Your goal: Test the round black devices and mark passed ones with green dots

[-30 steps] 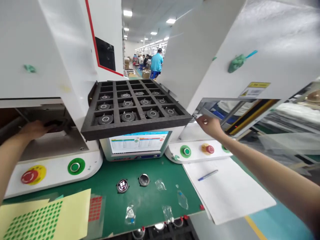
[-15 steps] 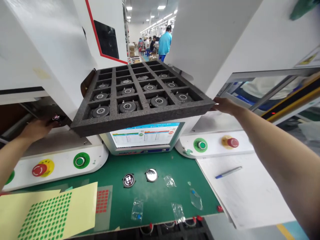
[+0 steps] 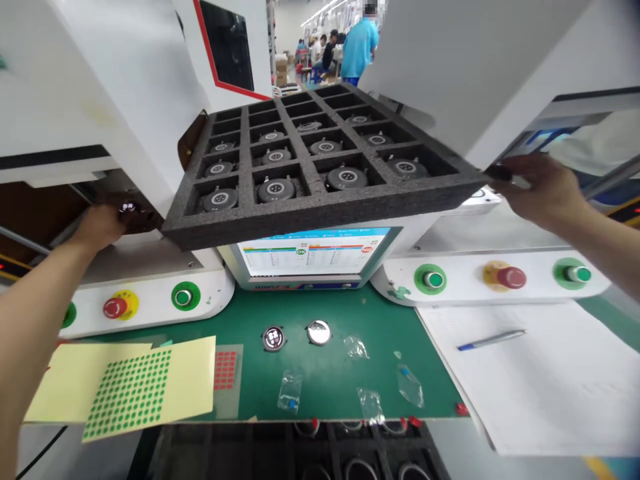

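Smartwatch [image 3: 129, 207], round and dark, faces up and toward me just right of the fingertips of my left hand [image 3: 103, 225], inside the white machine [image 3: 100, 87]; I can't make out its long axis, nor, in shadow, whether those fingers clasp it. That arm reaches forward from lower left. My right hand [image 3: 540, 183], fingers pointing left, pinches a dark rounded object [image 3: 499, 173] near the charcoal foam tray [image 3: 325, 212]. Whitish marks glow on the watch's screen.
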A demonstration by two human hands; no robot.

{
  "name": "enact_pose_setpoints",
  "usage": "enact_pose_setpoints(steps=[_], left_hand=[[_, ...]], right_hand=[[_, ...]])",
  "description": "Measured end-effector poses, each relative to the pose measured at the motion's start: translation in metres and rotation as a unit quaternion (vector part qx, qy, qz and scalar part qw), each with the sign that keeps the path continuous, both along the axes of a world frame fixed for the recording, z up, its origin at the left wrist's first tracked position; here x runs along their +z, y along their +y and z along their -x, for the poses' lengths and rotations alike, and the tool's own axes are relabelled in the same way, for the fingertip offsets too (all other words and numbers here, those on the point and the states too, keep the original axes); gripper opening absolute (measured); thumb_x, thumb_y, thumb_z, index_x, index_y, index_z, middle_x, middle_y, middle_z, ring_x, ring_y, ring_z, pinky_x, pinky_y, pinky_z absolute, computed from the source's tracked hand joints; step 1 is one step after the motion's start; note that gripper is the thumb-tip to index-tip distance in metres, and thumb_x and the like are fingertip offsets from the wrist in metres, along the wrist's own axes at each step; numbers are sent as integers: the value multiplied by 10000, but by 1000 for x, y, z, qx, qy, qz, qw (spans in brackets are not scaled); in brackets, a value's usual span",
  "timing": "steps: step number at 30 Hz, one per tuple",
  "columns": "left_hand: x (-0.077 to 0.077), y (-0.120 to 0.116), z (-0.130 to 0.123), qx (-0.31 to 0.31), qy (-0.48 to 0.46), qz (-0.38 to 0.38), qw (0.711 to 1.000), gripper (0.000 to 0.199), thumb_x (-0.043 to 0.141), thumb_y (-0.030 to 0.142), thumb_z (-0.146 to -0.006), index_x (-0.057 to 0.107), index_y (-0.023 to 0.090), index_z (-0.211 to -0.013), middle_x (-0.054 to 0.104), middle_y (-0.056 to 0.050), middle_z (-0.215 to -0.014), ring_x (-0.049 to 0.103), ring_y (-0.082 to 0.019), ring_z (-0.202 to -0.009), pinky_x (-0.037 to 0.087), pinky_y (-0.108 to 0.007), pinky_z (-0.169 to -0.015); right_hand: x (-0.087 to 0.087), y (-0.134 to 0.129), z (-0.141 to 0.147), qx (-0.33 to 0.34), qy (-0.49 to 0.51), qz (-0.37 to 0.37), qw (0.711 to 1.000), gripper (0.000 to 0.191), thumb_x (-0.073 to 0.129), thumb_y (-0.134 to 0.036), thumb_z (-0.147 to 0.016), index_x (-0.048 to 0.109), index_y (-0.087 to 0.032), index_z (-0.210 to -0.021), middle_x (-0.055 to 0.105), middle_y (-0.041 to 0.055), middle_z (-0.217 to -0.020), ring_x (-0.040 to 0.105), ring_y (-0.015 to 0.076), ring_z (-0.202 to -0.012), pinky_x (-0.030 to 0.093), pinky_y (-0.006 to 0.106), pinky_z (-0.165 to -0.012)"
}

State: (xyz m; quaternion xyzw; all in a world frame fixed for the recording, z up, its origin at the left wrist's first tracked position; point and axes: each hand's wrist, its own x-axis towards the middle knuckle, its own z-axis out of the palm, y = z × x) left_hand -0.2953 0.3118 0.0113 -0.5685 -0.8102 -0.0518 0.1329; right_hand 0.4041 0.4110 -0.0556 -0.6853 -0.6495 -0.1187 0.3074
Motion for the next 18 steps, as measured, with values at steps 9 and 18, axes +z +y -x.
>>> enact_pose_setpoints(steps=[9,18], left_hand=[[-100,-189,-143,-236,-196,-52,950,302,407,353,-912,530,276,-1178,633,-63,-1151,605,-236,-1097,494,-379,-960],[-136,-205,-209,-214,-206,57,953,367,618,219,-795,585,185,-1159,567,-127,-1290,528,-297,-1212,420,-443,-1049]], right_hand=[[-110,-208,33,276,98,154,944,357,434,-529,-896,519,-255,-1109,647,165,-1145,623,302,-1094,500,462,-937],[-92,-225,103,324,55,198,923,316,436,-340,-883,529,-191,-1145,581,173,-1276,559,307,-1197,454,492,-999]])
